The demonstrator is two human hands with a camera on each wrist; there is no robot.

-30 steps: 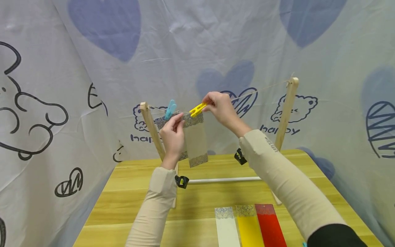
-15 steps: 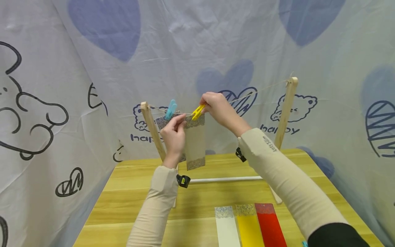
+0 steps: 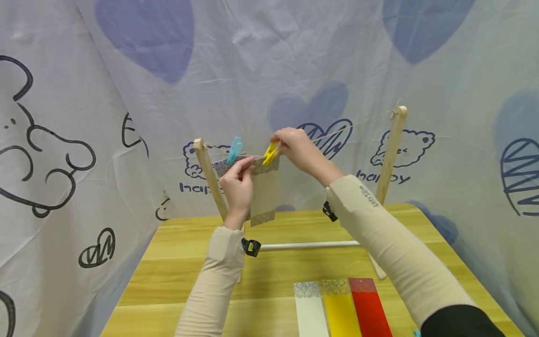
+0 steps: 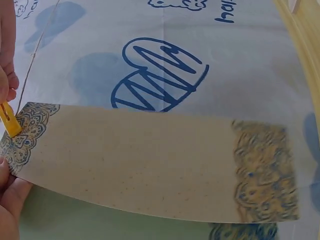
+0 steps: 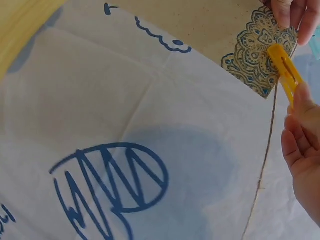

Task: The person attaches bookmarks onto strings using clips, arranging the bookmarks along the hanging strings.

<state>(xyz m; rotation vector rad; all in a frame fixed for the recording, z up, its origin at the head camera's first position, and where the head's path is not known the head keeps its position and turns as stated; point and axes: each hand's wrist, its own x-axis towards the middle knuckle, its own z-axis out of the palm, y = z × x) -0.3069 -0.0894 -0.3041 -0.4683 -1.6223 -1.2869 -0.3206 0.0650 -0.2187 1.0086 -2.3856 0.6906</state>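
Three cards [image 3: 340, 311] lie nearest, on the table [image 3: 168, 281]. Beyond them, a person's left hand [image 3: 238, 189] pinches a beige card [image 3: 264, 192] at the string [image 5: 260, 184], and just beside, the right hand [image 3: 298, 146] grips a yellow clothespin [image 3: 270, 154] over that card's patterned top. A printed curtain [image 3: 252, 84] hangs behind.

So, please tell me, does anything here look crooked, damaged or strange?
Nothing looks spilled or damaged. Only the string stands out: it dips instead of running straight between the wooden posts, near where the right hand pinches the yellow clip and the left hand holds a patterned strip.
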